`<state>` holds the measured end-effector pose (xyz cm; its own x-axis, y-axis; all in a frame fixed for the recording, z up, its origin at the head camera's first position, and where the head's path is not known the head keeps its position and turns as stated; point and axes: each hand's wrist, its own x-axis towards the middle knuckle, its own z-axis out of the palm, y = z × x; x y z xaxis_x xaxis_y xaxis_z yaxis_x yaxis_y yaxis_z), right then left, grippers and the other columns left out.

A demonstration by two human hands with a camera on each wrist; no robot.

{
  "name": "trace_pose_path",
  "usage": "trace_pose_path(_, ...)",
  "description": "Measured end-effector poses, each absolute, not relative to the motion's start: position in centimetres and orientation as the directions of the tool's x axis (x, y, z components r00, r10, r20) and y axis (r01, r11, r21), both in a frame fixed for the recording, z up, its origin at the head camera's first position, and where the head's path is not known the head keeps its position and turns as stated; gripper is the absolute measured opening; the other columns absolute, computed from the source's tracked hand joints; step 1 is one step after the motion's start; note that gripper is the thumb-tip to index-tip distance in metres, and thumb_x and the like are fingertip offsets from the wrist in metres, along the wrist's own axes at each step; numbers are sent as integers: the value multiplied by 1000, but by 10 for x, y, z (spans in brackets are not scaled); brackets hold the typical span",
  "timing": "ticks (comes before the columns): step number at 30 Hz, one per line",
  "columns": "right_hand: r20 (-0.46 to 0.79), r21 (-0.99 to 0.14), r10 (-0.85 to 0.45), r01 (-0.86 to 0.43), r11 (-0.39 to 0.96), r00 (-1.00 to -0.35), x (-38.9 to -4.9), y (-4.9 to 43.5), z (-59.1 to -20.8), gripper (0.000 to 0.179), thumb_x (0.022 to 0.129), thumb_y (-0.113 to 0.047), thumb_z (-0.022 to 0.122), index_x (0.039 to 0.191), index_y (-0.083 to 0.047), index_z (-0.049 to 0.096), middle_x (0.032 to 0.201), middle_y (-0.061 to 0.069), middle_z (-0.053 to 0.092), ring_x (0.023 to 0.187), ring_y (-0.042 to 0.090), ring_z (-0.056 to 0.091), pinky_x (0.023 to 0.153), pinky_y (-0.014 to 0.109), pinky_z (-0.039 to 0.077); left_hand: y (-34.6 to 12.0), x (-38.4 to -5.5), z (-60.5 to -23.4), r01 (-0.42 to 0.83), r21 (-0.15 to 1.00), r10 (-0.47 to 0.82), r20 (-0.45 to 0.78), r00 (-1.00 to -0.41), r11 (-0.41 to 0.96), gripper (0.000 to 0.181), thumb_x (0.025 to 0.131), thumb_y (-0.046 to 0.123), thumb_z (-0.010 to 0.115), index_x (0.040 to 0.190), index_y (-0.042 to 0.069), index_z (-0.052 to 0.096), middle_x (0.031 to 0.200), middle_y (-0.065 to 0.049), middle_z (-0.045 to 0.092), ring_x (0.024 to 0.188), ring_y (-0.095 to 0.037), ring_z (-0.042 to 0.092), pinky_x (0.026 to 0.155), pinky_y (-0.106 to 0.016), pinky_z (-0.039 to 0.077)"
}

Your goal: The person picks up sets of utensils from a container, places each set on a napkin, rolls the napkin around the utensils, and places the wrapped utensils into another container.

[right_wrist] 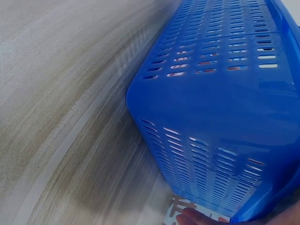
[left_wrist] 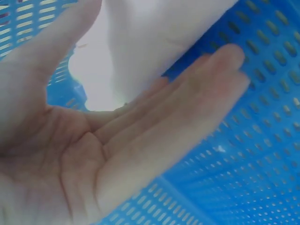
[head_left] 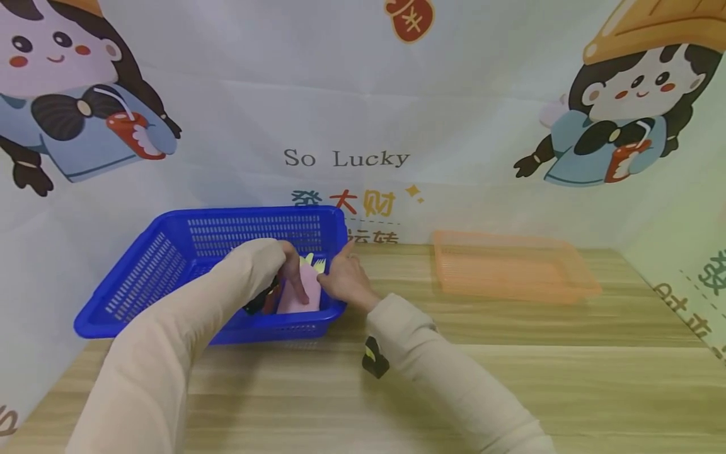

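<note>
A blue plastic basket [head_left: 295, 323] with slotted walls stands on the left side of the table. Inside its right end is a flat pink thing [head_left: 309, 287], with a pale yellow fork [head_left: 320, 265] showing at its far edge. My left hand [head_left: 292, 274] reaches down into the basket and touches the pink thing. In the left wrist view its fingers [left_wrist: 173, 108] are straight, alongside the pink surface, which looks nearly white there. My right hand [head_left: 347, 277] holds the basket's right rim; its fingertips [right_wrist: 199, 217] show beyond the basket's edge in the right wrist view.
An orange translucent tray [head_left: 510, 268] stands at the back right of the wood-grain table [head_left: 482, 391]. A printed white cloth backdrop [head_left: 351, 94] rises right behind the basket and tray. Something reddish brown [head_left: 272, 299] lies in the basket left of the pink thing.
</note>
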<state>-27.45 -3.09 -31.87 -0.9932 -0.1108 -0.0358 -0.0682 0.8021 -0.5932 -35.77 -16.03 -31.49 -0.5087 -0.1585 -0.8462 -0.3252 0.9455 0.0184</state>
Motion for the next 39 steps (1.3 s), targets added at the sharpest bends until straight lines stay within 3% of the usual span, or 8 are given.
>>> trace_pose_path(5,-7,-632,-127,-94,769,-992,-277,-27,-320,82,82,-15,55,133,17,-1,83,19,60,69,24,56,55,30,47,-155,-356,-298,-286,60,-94,-864,-496,956,61,84,37,59,114,-15,47,100,-25,62,94,-32,61,85,-38,47)
trace_pose_path(10,2,-699,-96,-70,712,-995,-279,-27,-321,69,78,-4,47,131,20,9,96,25,57,78,29,57,63,36,51,-154,-352,-275,-170,196,69,-826,-559,966,56,93,32,44,121,-16,39,111,-28,56,99,-32,58,91,-38,43)
trace_pose_path(16,-10,-717,-35,-17,697,-999,-280,-30,-323,67,77,-4,48,131,17,14,109,29,51,92,37,56,74,43,50,-158,-350,-260,-167,318,123,-720,-683,933,55,92,33,46,126,-11,39,115,-24,56,94,-29,61,94,-41,40)
trace_pose_path(25,-24,-718,26,35,695,-999,-282,-28,-329,56,77,-4,49,125,12,25,108,24,51,93,36,56,76,43,49,-160,-339,-262,-143,410,170,-635,-754,901,51,90,33,49,121,-7,43,116,-23,55,98,-31,59,84,-43,47)
trace_pose_path(28,-26,-716,34,42,697,-999,-293,-28,-336,50,79,-7,49,122,13,32,104,24,54,91,35,57,75,42,49,-161,-334,-260,-76,460,221,-557,-801,885,48,90,31,49,121,-6,46,115,-22,56,98,-30,59,81,-40,49)
trace_pose_path(31,41,-719,-14,-39,694,-999,-310,-24,-353,39,85,-22,50,105,12,49,92,21,58,79,28,58,64,36,50,-160,-328,-256,4,530,279,-440,-854,848,46,90,30,50,119,-5,48,111,-21,57,98,-29,58,77,-37,51)
trace_pose_path(34,75,-744,-75,-106,659,-994,-312,-17,-349,39,89,-30,49,87,7,58,80,17,59,67,24,57,56,34,49,-152,-322,-251,72,607,306,-293,-906,791,42,90,27,50,118,-5,48,109,-20,57,97,-28,58,75,-34,52)
trace_pose_path(39,65,-782,-137,-136,608,-988,-294,4,-314,47,92,-29,45,116,12,44,85,17,60,75,24,60,66,34,50,-135,-312,-240,160,764,286,-33,-958,625,39,93,24,46,122,-1,43,119,-19,52,103,-28,55,80,-34,50)
